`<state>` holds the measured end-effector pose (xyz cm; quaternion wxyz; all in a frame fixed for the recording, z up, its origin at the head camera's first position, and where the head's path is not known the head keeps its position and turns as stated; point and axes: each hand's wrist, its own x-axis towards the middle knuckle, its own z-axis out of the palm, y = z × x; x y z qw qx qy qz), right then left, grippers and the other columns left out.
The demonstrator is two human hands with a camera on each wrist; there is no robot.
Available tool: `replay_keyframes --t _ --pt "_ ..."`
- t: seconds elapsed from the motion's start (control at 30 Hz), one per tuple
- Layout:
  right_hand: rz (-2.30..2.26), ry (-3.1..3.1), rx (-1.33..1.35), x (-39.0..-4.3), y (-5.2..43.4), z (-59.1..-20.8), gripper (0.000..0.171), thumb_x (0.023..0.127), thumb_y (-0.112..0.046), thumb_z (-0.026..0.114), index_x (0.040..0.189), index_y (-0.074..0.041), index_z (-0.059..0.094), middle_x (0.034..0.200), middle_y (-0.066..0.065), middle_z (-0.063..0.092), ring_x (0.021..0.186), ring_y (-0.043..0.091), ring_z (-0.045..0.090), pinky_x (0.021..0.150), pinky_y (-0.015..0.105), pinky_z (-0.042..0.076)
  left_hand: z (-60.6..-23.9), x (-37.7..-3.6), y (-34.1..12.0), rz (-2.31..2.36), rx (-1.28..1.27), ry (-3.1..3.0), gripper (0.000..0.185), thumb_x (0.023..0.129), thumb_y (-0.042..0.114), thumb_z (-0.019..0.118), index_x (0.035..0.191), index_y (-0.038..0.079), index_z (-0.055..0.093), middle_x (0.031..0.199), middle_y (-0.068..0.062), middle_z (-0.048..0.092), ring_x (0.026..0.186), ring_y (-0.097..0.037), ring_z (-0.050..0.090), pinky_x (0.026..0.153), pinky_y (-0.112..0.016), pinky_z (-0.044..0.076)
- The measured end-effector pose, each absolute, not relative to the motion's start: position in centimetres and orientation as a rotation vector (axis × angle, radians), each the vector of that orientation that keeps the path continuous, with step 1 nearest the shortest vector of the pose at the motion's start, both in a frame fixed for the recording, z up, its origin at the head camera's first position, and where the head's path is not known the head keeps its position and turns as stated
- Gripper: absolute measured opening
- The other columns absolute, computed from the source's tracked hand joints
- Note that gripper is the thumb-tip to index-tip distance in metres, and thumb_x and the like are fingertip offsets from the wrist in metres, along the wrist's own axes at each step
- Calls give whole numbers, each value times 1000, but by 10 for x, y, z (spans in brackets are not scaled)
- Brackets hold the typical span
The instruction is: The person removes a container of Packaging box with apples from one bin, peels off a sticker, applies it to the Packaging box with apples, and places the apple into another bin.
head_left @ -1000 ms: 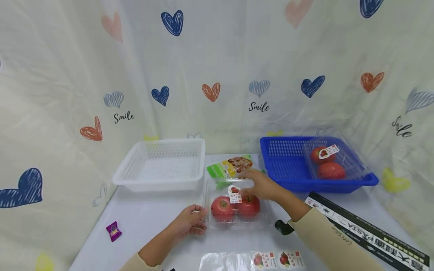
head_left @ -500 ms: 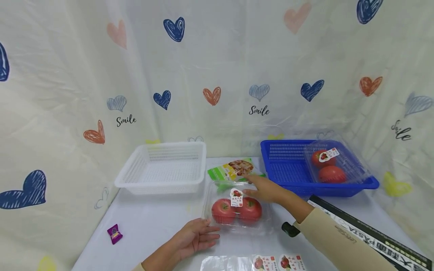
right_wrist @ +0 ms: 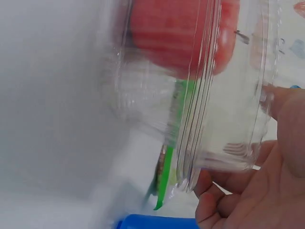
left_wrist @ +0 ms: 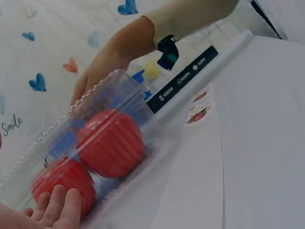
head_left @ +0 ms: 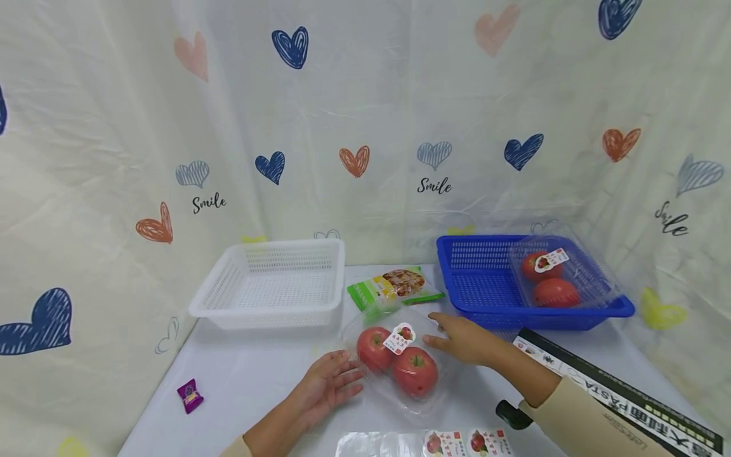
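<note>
A clear plastic clamshell box point(head_left: 379, 383) holding two red apples point(head_left: 415, 371) lies turned at an angle on the white table. A white fruit label point(head_left: 400, 338) sits on its lid. My left hand point(head_left: 325, 390) is at the box's left side, fingers fairly straight, overlapping an apple point(left_wrist: 114, 143) in the left wrist view. My right hand point(head_left: 465, 339) is at the far right corner. In the right wrist view its thumb lies against the lid edge and its fingers point(right_wrist: 207, 202) curl round the box's corner.
A green and yellow food packet point(head_left: 400, 284) lies behind the box. A white basket point(head_left: 331, 312) stands back left; a blue basket point(head_left: 480, 311) with another fruit box point(head_left: 594, 289) stands back right. Around are a label sheet point(head_left: 468, 442), a long carton point(head_left: 622, 390) and a purple wrapped sweet point(head_left: 190, 396).
The clamshell box has turned clockwise, its right apple coming nearer. My right hand has moved right and nearer; my left hand has moved from the box's left edge to its near left side.
</note>
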<state>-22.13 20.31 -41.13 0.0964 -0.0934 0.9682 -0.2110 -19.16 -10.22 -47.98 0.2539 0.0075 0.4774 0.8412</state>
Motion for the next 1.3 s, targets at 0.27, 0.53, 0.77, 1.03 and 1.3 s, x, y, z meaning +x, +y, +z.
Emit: replay_keyframes --t 0.27,0.53,0.77,1.03,1.3 --pt "-762 2802 -220 -204 211 -414 72 81 -56 51 129 -3 42 82 0 56 70 13 52 61 34 45 -476 -196 -88 2254 3 1419 58 83 24 62 127 -1 33 114 -15 49 99 -27 52 84 -45 43" --pt "-930 2686 -215 -193 204 -420 79 80 -56 53 128 6 39 62 3 54 48 18 51 48 31 42 -470 -205 -78 1969 -67 1748 59 72 42 70 109 8 40 95 -10 52 78 -21 55 63 -37 50" --pt "-969 2663 -220 -190 203 -419 80 80 -54 54 128 7 38 63 3 54 50 20 53 47 31 43 -464 -212 -74 1845 -64 1874 58 69 46 71 97 7 38 101 -13 50 80 -25 54 61 -38 51" --pt "-1095 2617 -311 -188 209 -403 79 83 -53 50 130 8 35 65 5 54 53 19 54 49 33 46 -456 -218 -71 1853 -44 1958 46 76 38 64 99 6 39 104 -12 51 81 -27 59 60 -36 50" --pt "-1017 2854 -363 -208 251 -371 61 85 -54 46 121 -5 52 101 7 60 87 25 55 70 41 48 -434 -238 -67 1871 -18 1899 42 80 34 60 102 7 36 110 -16 51 80 -27 61 64 -37 52"
